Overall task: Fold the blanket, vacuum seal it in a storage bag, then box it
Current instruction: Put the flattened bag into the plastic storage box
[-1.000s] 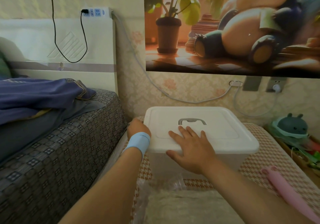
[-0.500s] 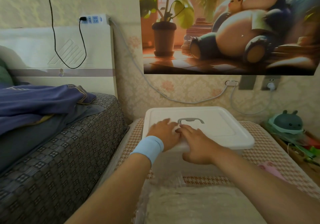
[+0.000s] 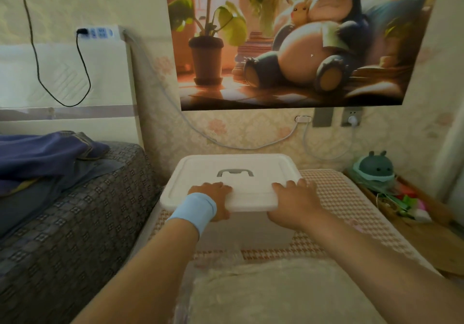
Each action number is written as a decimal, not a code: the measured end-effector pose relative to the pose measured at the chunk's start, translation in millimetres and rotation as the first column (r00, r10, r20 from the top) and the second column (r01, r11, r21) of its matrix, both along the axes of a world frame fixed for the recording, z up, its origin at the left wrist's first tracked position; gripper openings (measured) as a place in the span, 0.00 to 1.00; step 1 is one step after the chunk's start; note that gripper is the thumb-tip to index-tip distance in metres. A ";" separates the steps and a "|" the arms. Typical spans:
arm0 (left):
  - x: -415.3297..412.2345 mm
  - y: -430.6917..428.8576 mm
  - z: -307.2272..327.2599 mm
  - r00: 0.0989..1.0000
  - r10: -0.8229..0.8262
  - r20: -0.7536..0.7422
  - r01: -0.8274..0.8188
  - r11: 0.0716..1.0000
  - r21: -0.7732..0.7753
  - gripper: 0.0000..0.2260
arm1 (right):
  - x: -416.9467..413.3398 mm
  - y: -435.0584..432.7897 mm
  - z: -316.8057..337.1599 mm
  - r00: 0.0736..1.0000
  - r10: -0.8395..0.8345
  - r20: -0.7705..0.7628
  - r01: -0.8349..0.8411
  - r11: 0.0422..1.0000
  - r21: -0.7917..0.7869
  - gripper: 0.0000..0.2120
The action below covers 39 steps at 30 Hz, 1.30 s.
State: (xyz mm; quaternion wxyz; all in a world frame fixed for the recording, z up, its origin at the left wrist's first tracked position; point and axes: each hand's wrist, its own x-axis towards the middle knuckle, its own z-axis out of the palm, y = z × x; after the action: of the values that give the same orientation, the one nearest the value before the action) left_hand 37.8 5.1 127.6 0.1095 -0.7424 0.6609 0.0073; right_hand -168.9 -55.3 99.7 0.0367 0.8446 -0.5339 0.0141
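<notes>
At the left, the bed carried one purple cloth, apart from the work. The left hand, wearing one blue wristband, gripped the near rim of the lid, fingers curled on top, thumb apparently below. One box stood under the lid on the checked mat; its one grey handle lay flat, unused. The two-sided rim grip probably served to lift the lid level. One bag holding the cream blanket lay just before the box, between the forearms, ready for loading. The right hand gripped the rim near the right corner likewise. One toy sat far right.
</notes>
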 end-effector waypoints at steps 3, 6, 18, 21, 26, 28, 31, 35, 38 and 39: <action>-0.8 8.0 6.5 0.997 -0.017 -0.072 0.013 0.998 -0.056 0.31 | 9.6 4.1 1.7 0.995 0.102 -0.005 -0.102 0.994 -0.044 0.34; -0.2 14.0 5.5 0.995 -0.053 -0.090 0.049 0.998 -0.049 0.30 | 9.7 6.6 2.9 0.984 0.173 0.050 -0.172 0.985 -0.027 0.37; -8.5 11.7 50.7 0.982 -0.089 0.169 0.135 0.948 -0.288 0.18 | -10.9 -11.6 4.2 0.845 0.395 0.361 -0.230 0.877 -0.422 0.14; -17.0 9.2 53.3 0.965 -0.074 0.250 0.168 0.910 -0.379 0.20 | -18.0 -19.3 20.0 0.820 0.462 0.338 -0.213 0.795 -0.569 0.12; -59.3 -6.1 62.3 0.981 -0.133 0.142 0.194 0.737 -0.647 0.24 | -45.3 -32.3 55.0 0.890 0.398 0.222 -0.130 0.689 -0.713 0.14; -94.7 -23.5 61.8 0.979 -0.200 0.030 0.172 0.746 -0.643 0.25 | -64.7 -39.7 59.1 0.934 0.312 0.175 -0.089 0.675 -0.732 0.12; -142.6 -57.8 56.9 0.945 -0.252 -0.210 0.107 0.843 -0.528 0.26 | -102.9 -47.2 58.0 0.958 0.254 0.134 -0.057 0.624 -0.780 0.07; -193.5 -99.6 41.1 0.924 -0.255 -0.286 0.177 0.946 -0.273 0.25 | -155.8 -69.2 36.7 0.989 0.138 0.046 -0.053 0.632 -0.773 0.12; -213.4 -122.0 20.4 0.949 -0.262 -0.175 0.241 0.961 -0.136 0.24 | -171.9 -83.5 7.3 0.991 0.133 -0.028 -0.111 0.676 -0.728 0.12; -216.4 -127.2 12.2 0.954 -0.265 -0.139 0.253 0.963 -0.097 0.24 | -172.9 -86.8 -4.4 0.989 0.139 -0.042 -0.129 0.708 -0.695 0.13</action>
State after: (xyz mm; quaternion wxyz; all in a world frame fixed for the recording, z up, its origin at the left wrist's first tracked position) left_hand -178.6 -122.1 139.8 0.0302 -0.6505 0.7585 0.0232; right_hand -341.8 -142.2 95.3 0.3464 0.8053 -0.4269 0.2218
